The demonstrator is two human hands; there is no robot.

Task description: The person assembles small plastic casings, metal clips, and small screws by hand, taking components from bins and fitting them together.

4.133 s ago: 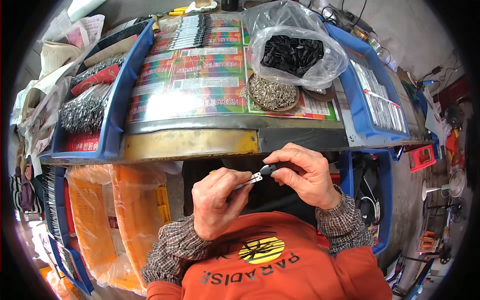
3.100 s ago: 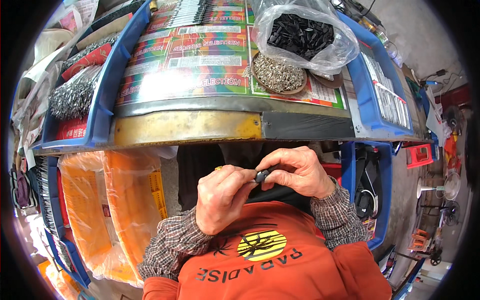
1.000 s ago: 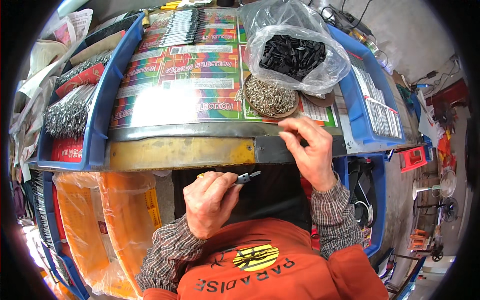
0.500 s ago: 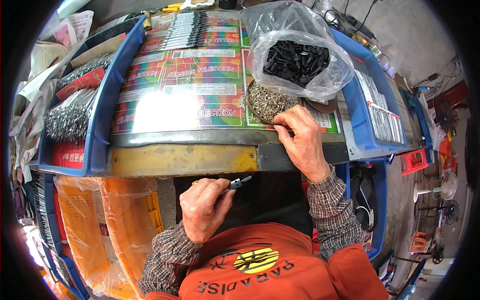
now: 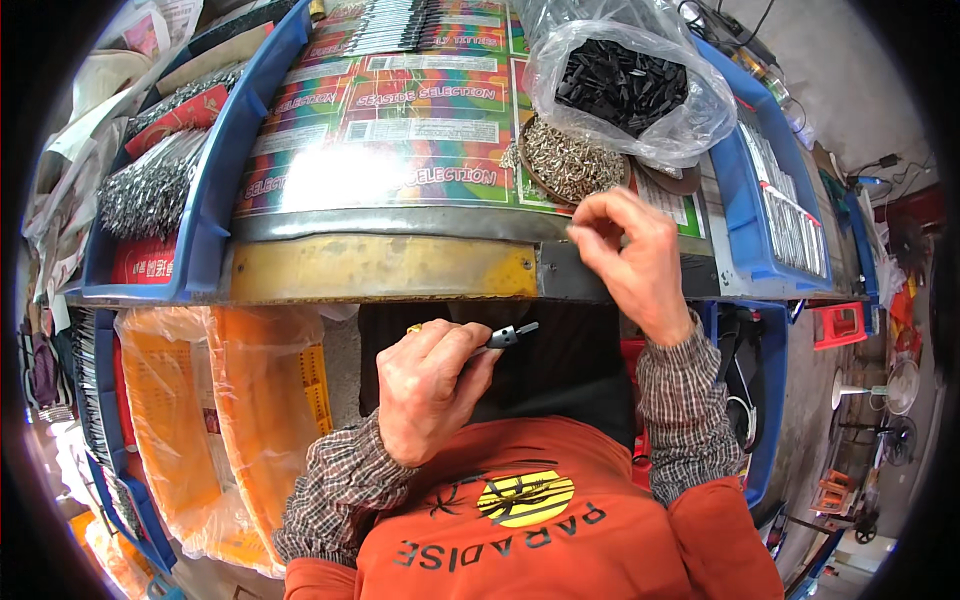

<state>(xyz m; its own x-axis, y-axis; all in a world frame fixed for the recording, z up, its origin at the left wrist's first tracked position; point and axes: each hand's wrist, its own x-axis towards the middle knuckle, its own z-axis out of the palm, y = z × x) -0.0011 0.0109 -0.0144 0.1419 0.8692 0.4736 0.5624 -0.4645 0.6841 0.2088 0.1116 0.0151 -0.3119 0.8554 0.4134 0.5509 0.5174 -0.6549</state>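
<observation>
Below the table's front edge, my left hand [image 5: 430, 385] is closed around a small grey metal cylinder [image 5: 503, 337] with round holes and a thin tip pointing right. Most of whatever lies behind the cylinder is hidden by the fingers. My right hand [image 5: 640, 265] hovers over the table's front edge with thumb and forefinger pinched together; whether a tiny piece is between them cannot be made out. Just beyond those fingertips sits a round dish heaped with small shiny metal pins [image 5: 575, 165]. Behind it, a clear plastic bag [image 5: 705, 125] stands open, full of flat black pieces [image 5: 620, 85].
A row of slim metal rods [image 5: 392, 25] lies at the table's far side. Blue trays [image 5: 205, 235] of metal parts flank the left, and another blue tray [image 5: 775, 235] holds rods at right. An orange plastic-lined crate [image 5: 225, 400] stands below the table.
The whole view has shifted, so the table sits higher in it. My right hand has drawn back slightly from the dish of pins. My left hand keeps its hold on the metal cylinder.
</observation>
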